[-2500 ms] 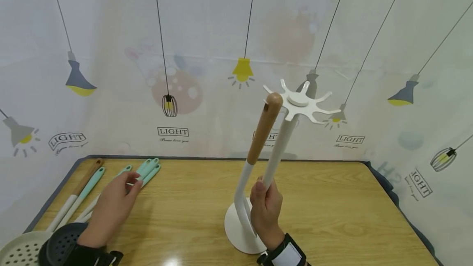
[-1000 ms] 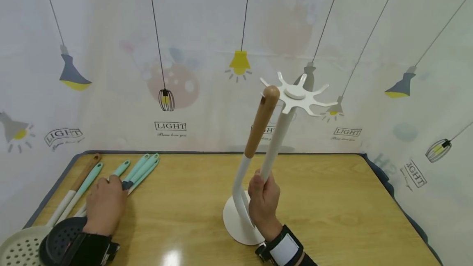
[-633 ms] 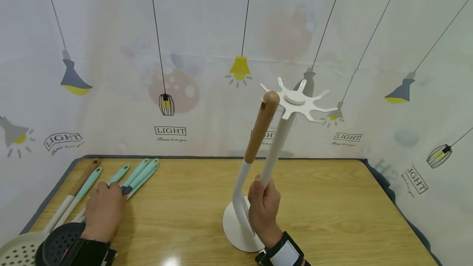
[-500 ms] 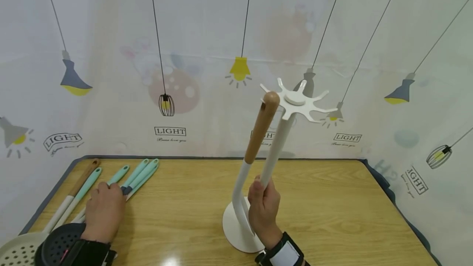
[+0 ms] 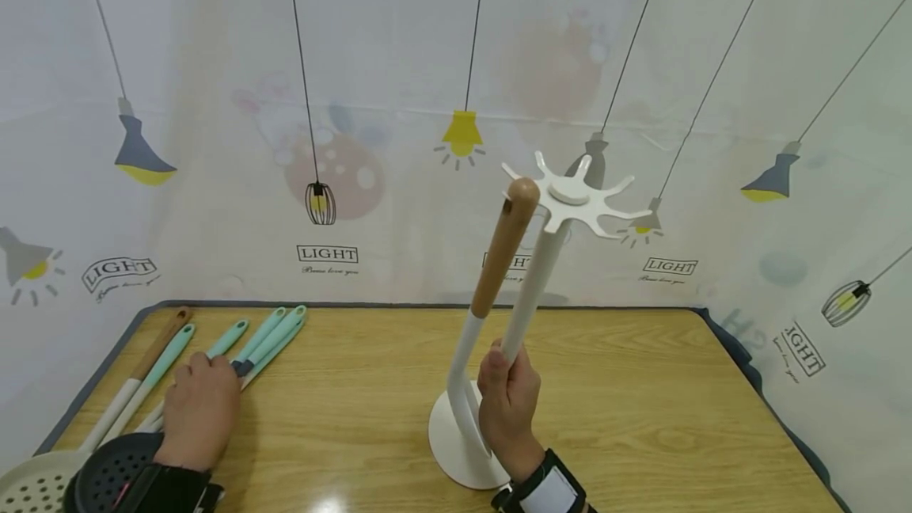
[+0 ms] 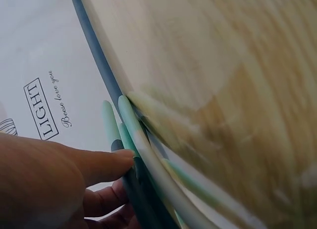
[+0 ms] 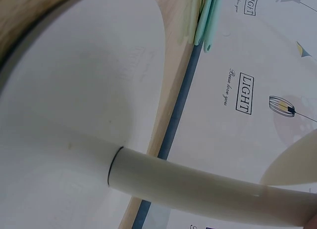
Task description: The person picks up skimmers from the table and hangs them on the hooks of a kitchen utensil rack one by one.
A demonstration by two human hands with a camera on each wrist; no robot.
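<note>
Lamp-printed cloth (image 5: 413, 46) backs the wood-grain table (image 5: 641, 386). Well left of the white stand (image 5: 539, 279): pale strainer (image 5: 43, 481), dark strainer (image 5: 114, 465), then the left hand (image 5: 203, 410), pinching a mint-handled utensil (image 5: 244, 367) by its dark neck! Just left of the stand's pole (image 7: 198, 184) slants a wooden-handled utensil (image 5: 499, 260), and the right hand (image 5: 511, 398) grips that pole.

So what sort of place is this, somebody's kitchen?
Perhaps a staged indoor work area rather than a real kitchen: a wood-grain table, a lamp-printed backdrop behind it, and kitchen utensils lying at its left side.
</note>
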